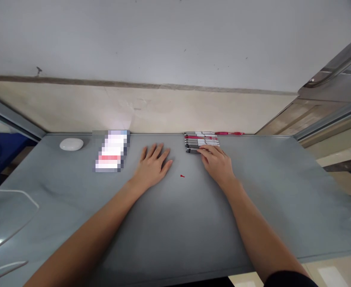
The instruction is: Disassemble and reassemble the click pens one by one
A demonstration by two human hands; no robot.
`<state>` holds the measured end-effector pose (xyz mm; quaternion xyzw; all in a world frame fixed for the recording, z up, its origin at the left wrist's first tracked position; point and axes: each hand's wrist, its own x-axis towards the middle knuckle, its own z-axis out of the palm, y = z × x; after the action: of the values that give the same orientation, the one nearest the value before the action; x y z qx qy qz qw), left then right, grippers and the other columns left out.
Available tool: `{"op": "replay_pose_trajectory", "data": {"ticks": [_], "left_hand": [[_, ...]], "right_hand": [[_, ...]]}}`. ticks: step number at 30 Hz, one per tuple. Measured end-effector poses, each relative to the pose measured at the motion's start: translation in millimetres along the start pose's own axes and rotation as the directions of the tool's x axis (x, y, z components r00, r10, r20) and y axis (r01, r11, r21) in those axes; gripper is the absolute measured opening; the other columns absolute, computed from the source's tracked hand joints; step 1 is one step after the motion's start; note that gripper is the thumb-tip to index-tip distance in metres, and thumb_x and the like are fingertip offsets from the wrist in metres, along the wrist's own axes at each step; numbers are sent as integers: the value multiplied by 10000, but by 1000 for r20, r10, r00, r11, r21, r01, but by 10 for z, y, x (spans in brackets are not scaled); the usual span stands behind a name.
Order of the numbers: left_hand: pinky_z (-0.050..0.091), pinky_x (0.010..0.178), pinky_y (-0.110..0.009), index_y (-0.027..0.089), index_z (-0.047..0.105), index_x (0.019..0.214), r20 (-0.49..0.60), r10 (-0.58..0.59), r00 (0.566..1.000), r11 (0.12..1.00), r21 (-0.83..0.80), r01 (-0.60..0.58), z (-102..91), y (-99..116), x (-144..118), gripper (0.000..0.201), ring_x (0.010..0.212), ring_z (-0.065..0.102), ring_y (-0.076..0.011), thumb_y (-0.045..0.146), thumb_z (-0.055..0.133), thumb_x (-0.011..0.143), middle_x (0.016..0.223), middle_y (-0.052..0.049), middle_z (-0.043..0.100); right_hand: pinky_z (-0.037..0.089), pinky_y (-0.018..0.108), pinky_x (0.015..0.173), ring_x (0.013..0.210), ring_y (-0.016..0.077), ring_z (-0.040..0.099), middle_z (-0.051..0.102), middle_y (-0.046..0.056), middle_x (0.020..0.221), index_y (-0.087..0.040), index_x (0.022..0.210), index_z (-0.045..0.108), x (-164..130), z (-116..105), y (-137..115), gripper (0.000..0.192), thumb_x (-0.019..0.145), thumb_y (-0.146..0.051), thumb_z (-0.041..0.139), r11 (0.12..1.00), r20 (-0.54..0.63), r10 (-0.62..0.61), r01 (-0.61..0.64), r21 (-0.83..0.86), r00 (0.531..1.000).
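Grey table point(175, 223), left hand point(151, 166) spread flat, right hand point(218, 162) pinching the nearest pen point(192, 151), far as I can tell, so go gently beside the other pens point(192, 141).

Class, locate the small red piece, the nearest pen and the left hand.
Small red piece point(182, 175): head view, its middle.
Nearest pen point(193, 151): head view, exposed dark barrel.
Left hand point(153, 164): head view, its back.
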<state>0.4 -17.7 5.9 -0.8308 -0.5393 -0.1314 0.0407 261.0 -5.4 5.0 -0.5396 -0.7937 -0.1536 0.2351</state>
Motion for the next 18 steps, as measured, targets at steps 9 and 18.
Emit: {"op": "replay_pose_trajectory", "data": {"ticks": [9,18], "left_hand": [[262,1179,-578,186,518,1433,-2,1,1000,1000,-1,-1,13,-10,-1,529,1435,371,-344,464,331,1024,1546,-122,433],[269,1172,-583,179,524,1429,-1,6,1000,1000,3,-6,4,-3,2,538,1423,386,-347,464,309,1026,1534,-131,448]], "right_hand": [[590,329,795,1072,197,667,732,-10,1200,-267,1138,726,-42,-10,-6,409,898,-55,474,998,60,4,-8,56,998],[587,312,747,1072,188,665,730,-32,1203,-309,1132,731,-57,16,63,412,911,-67,482,996,51,-3,-2,85,999]]}}
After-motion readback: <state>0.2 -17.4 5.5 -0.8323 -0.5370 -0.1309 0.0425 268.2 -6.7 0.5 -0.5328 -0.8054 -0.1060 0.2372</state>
